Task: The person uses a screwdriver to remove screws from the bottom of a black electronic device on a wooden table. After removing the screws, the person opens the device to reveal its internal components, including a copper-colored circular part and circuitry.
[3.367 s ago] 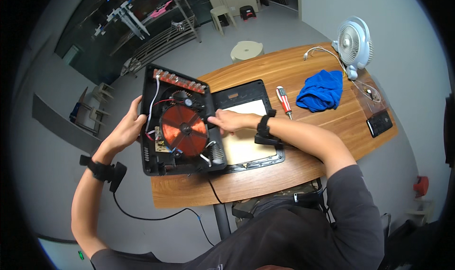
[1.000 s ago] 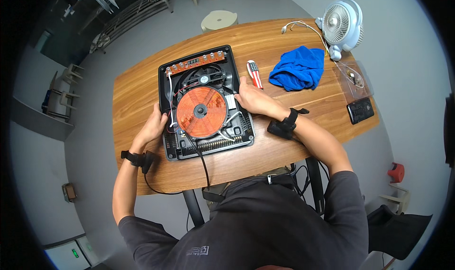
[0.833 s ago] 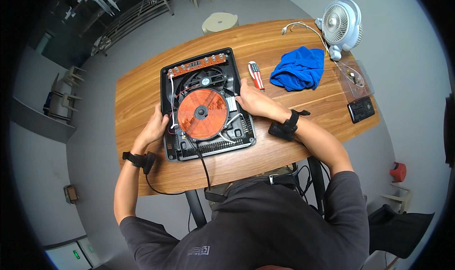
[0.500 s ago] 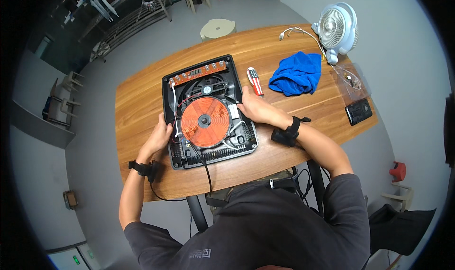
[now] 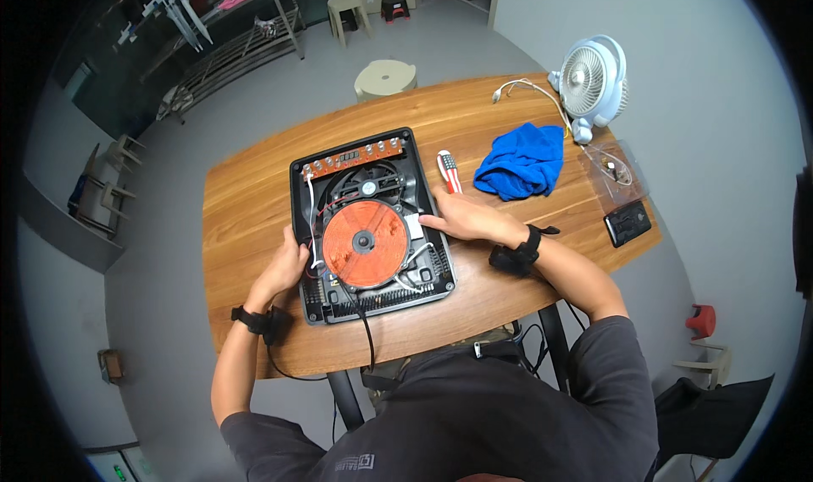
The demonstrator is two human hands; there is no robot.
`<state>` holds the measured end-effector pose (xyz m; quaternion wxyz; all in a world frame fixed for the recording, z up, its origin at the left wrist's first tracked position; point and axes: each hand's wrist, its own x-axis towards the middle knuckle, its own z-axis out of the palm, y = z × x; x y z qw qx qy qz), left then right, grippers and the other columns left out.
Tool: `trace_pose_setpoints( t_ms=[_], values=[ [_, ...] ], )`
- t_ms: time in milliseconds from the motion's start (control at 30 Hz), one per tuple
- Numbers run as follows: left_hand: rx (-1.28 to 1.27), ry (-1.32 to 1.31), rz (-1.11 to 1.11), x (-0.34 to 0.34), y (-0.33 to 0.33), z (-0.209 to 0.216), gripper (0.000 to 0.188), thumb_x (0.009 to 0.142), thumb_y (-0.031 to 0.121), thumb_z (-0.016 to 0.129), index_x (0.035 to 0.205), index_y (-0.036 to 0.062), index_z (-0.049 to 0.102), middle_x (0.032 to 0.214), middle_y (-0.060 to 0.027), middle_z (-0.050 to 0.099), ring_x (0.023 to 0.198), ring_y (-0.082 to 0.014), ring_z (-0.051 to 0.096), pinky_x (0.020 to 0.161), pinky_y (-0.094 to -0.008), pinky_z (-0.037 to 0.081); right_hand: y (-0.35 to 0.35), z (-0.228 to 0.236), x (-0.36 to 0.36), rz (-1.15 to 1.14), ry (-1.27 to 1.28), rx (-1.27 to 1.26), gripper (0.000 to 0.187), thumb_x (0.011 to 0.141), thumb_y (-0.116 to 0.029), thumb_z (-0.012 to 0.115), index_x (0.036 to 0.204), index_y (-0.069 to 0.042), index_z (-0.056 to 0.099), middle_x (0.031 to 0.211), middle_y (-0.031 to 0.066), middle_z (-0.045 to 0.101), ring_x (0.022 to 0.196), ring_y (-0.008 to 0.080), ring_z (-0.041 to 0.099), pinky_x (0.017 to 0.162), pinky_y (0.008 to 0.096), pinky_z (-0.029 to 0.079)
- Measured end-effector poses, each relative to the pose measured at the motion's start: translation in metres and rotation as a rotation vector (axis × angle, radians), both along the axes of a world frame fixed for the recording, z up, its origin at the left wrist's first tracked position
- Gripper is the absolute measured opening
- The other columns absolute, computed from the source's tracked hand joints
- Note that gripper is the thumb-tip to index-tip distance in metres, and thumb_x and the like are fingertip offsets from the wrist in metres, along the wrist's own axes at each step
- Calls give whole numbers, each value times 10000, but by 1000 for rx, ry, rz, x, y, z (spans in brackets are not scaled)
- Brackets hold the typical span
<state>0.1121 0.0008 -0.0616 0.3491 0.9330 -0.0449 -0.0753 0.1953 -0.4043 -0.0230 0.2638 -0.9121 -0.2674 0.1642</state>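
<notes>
An opened induction cooker [image 5: 391, 302] lies on the wooden table, its black plastic shell showing the inside. A round copper coil [image 5: 351, 253] sits in its middle, with a black cooling fan [image 5: 370, 187] partly beneath it. Along the far end runs an orange control board [image 5: 364, 155]. My left hand [image 5: 285, 262] grips the shell's left side, thumb by the rim and fingers partly hidden. On the right side my right hand [image 5: 470, 216] is closed round the edge, its thumb reaching over the rim near a white part. A screwdriver with a striped handle [image 5: 450, 174] lies just beyond my right hand.
A blue cloth [image 5: 521, 162] lies on the right, with a light-blue fan [image 5: 590, 80] behind it. Near the right edge are a clear plastic tray [image 5: 622, 173] and a black device [image 5: 627, 223]. A black cord [image 5: 367, 334] leaves the cooker over the front edge.
The view has shifted, so the table appears lower. My right hand has moved slightly along the cooker's right side, with the thumb now more plainly over the rim. My left hand keeps its place.
</notes>
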Motion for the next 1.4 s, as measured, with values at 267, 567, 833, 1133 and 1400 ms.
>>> trace_pose_setpoints(
  t_ms=[267, 567, 833, 1133, 1400],
  values=[
    [5, 160, 51, -1, -8, 18, 513, 1024, 116, 436, 1453, -56, 213, 1228, -408, 580, 1194, -505, 607, 1026, -492, 482, -118, 38, 48, -9, -538, -237, 545, 867, -455, 768, 1275, -121, 626, 1305, 170, 570, 1210, 374, 548, 938, 485, 503],
    [-23, 145, 71, -4, -8, 13, 547, 1032, 151, 431, 1478, -55, 192, 1190, -430, 601, 1173, -528, 614, 1010, -511, 485, -145, -20, 78, -32, -395, -238, 638, 833, -465, 781, 1353, -139, 605, 1294, 201, 556, 1203, 409, 570, 969, 517, 511],
    [-6, 191, 80, -5, -14, 27, 549, 1039, 177, 441, 1476, -48, 195, 1159, -442, 610, 1142, -550, 617, 1001, -532, 491, -93, 68, 122, -134, -538, 17, 502, 805, -392, 745, 1163, -49, 674, 1104, 199, 603, 1006, 413, 637, 889, 488, 533],
    [-5, 124, 57, -3, -11, 13, 501, 1034, 159, 435, 1428, -50, 206, 973, -416, 634, 922, -549, 656, 837, -556, 519, 29, 52, 124, 391, -489, -313, 500, 876, -439, 735, 1194, -56, 685, 1238, 193, 529, 1178, 398, 567, 974, 502, 497],
    [-101, 169, 81, -4, -11, 12, 527, 1039, 124, 406, 1488, -24, 173, 1126, -439, 600, 1063, -563, 638, 946, -537, 509, 38, 46, 129, 403, -329, -497, 659, 927, -554, 642, 1345, -45, 659, 1393, 273, 455, 1251, 446, 524, 1010, 541, 489]
  ],
)
